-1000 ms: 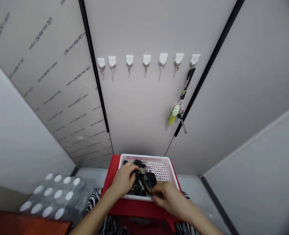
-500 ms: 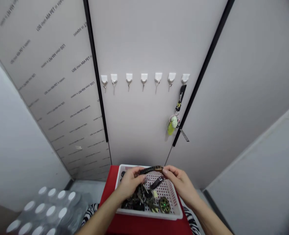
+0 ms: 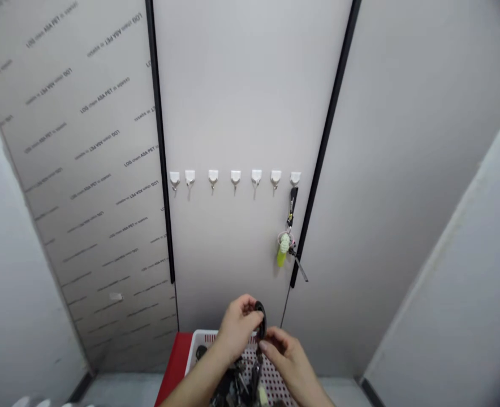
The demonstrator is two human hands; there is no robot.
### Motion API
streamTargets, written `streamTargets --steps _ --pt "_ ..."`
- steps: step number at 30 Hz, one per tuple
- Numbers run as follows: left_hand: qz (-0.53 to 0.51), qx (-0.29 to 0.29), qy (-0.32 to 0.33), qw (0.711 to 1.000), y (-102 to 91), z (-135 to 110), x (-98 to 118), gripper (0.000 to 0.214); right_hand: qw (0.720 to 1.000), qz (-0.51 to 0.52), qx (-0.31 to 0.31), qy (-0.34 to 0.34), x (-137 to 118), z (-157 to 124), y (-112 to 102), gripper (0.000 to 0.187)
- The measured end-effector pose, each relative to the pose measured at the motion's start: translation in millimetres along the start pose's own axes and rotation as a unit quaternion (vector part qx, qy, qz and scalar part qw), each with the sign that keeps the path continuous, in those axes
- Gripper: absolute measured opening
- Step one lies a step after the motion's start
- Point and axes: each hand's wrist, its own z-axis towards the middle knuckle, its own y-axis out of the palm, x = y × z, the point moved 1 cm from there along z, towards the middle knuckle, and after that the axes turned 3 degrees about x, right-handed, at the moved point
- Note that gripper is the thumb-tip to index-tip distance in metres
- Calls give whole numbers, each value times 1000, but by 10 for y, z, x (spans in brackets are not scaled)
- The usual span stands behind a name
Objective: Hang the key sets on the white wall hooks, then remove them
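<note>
A dark strap keychain (image 3: 262, 317) is held up over the basket, its top bent into a black loop. My left hand (image 3: 238, 329) pinches the loop from the left. Lower down, my right hand (image 3: 291, 364) closes its thumb and fingers on the strap; dark metal pieces dangle below, too blurred to name. Beneath both hands is the white plastic basket (image 3: 193, 353) with a tangle of keys and dark trinkets (image 3: 233, 390) in it. My left forearm covers part of the basket.
Several white hooks (image 3: 235, 177) run in a row across the grey cabinet door (image 3: 233, 102). From the rightmost hangs a black strap with keys and a green charm (image 3: 284, 244). The basket stands on a red surface (image 3: 170, 364). White bottle caps (image 3: 42, 403) show at bottom left.
The view has tilted up, so hooks and basket sit lower in it. My hands have lifted the strap keychain and turned it from stretched sideways to upright, with its end looped.
</note>
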Motion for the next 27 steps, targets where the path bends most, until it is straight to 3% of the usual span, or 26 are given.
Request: streamTargets --steps 3,7,13,20,27 --pt "60 7 38 997 55 63 57 3 999 38 38 -4 -56 57 -31 23" --pt "51 2 82 995 26 192 150 14 995 30 89 -22 -252 278 -164 22" --pt "58 -94 123 986 173 470 377 23 979 63 166 -101 -837 837 -374 22" --pt "151 33 133 979 383 959 890 26 946 159 254 -125 -1293 1411 -543 23" --pt "256 73 155 951 437 1217 990 27 943 173 263 -112 -1307 1741 -653 22"
